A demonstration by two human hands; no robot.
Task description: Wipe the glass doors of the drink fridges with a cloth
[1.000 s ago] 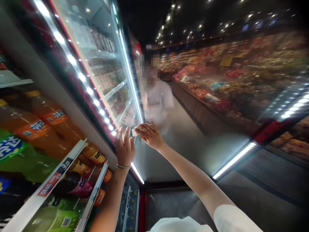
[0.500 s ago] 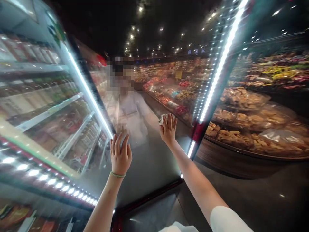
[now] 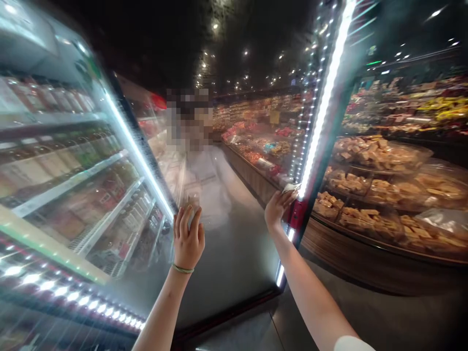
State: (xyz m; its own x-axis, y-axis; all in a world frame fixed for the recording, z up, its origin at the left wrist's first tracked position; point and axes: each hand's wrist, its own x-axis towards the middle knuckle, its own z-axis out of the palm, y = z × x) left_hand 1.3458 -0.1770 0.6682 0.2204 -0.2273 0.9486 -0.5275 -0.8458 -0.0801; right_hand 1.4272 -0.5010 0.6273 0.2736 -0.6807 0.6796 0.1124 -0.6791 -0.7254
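Observation:
A glass door (image 3: 226,265), framed in dark red with a bright light strip (image 3: 325,97) along its right side, fills the middle of the view. Flat against the left part of its pane lies my left hand (image 3: 188,240), fingers stretched out, a thin green band around the wrist. My right hand (image 3: 276,209) presses a pale cloth (image 3: 291,186) to the glass at the right edge, beside the light strip and the red frame (image 3: 298,213). Its fingers cover much of the cloth. A blurred reflection of a person shows in the pane.
On the left, a lit refrigerated cabinet holds bottles (image 3: 47,158) and packages on white shelves (image 3: 73,183). Lights run along its lower edge. To the right stands a wood-sided display (image 3: 347,251) with packaged food (image 3: 376,151) in compartments. Grey floor (image 3: 329,297) lies below.
My right hand has slid the cloth rightward across the glass to the frame's edge. My left hand stays spread on the pane, and the view has shifted slightly.

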